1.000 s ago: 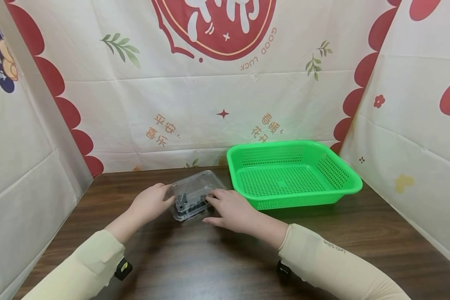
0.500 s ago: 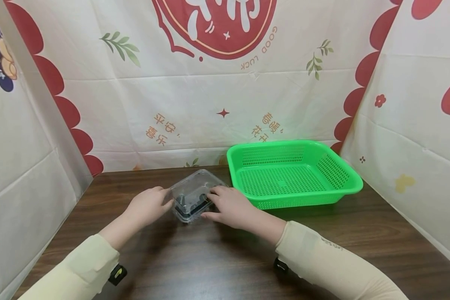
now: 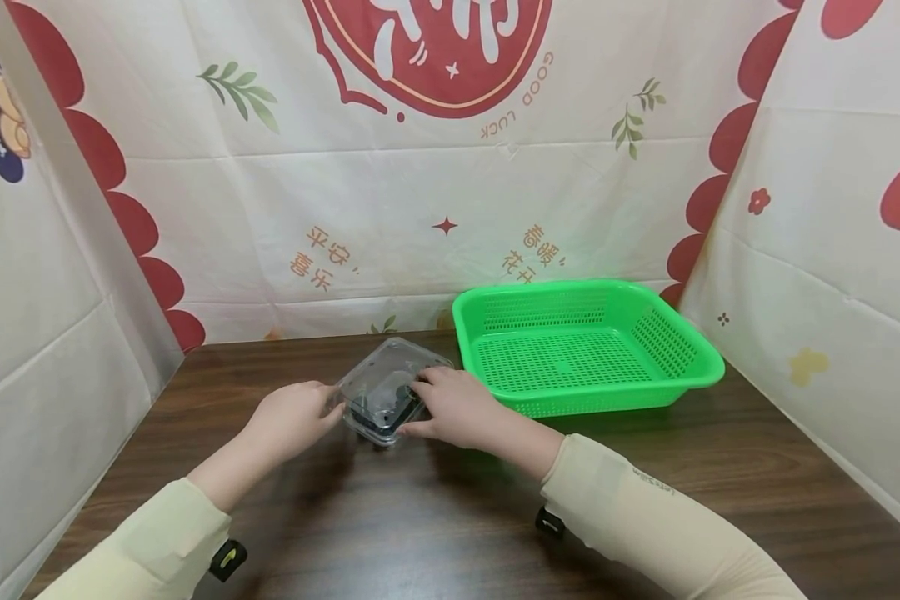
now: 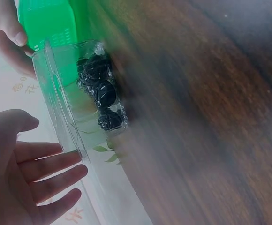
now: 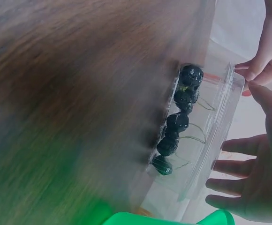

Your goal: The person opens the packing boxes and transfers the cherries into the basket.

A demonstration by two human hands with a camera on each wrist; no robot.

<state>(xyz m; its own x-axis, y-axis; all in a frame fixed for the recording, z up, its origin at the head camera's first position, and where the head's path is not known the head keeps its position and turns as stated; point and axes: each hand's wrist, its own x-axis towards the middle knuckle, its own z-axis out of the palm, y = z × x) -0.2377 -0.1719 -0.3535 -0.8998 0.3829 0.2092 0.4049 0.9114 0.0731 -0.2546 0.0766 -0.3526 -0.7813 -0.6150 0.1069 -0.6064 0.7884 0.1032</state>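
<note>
A clear plastic clamshell box sits on the table with its lid down. Through its wall in the right wrist view show several dark cherries with thin green stems. At the box's left corner is my left hand. Its straight fingers touch the rim, while the thumb stands apart. My right hand is on the opposite side, fingers over the lid's right edge and thumb near the front corner. In the right wrist view, that hand's fingers are spread and straight, fingertips right at the lid.
Just right of the box stands a green perforated plastic basket, its near left wall close to my right hand. Brown wooden table lies in front. Printed white cloth walls enclose the back and both sides.
The clamshell box has turned a little counterclockwise, its back corner shifting left and its front corner right. My left hand has come slightly left and nearer; my right hand has shifted slightly left.
</note>
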